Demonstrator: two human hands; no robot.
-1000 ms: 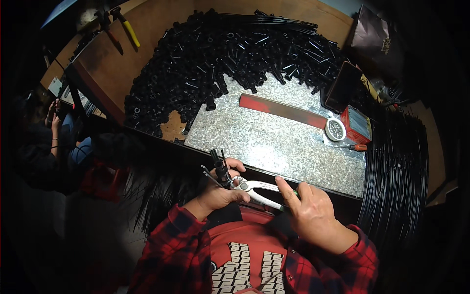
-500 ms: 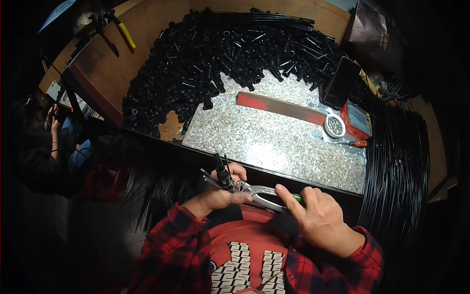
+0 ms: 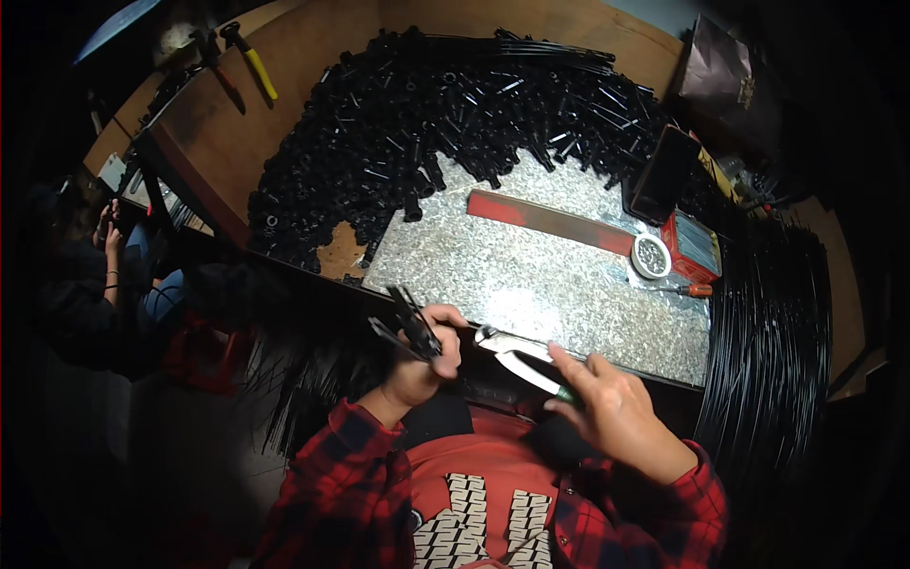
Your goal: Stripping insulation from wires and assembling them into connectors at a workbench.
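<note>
My left hand (image 3: pixel 417 370) is closed around a black tubular part (image 3: pixel 414 321) with thin dark rods sticking up beside it. My right hand (image 3: pixel 616 412) grips metal pliers (image 3: pixel 531 375) that have some green at the handle end. The jaws of the pliers point left, over the front edge of the worktop, a small gap away from my left hand. Nothing that I can make out sits in the jaws. Both hands are low in front of the worktop, over my lap.
A speckled worktop (image 3: pixel 445 256) bears a red-brown bar (image 3: pixel 550 221), a white cup of small metal pieces (image 3: pixel 650 256), a red box (image 3: pixel 690 248) and an orange-handled screwdriver (image 3: pixel 699 290). Black tubular parts (image 3: pixel 379 142) are heaped behind. Long black rods (image 3: pixel 768 332) hang right. Another person (image 3: pixel 104 256) sits left.
The pliers have come away from the black part and moved right, with their jaws now apart from my left hand. My left hand has turned, tilting the part.
</note>
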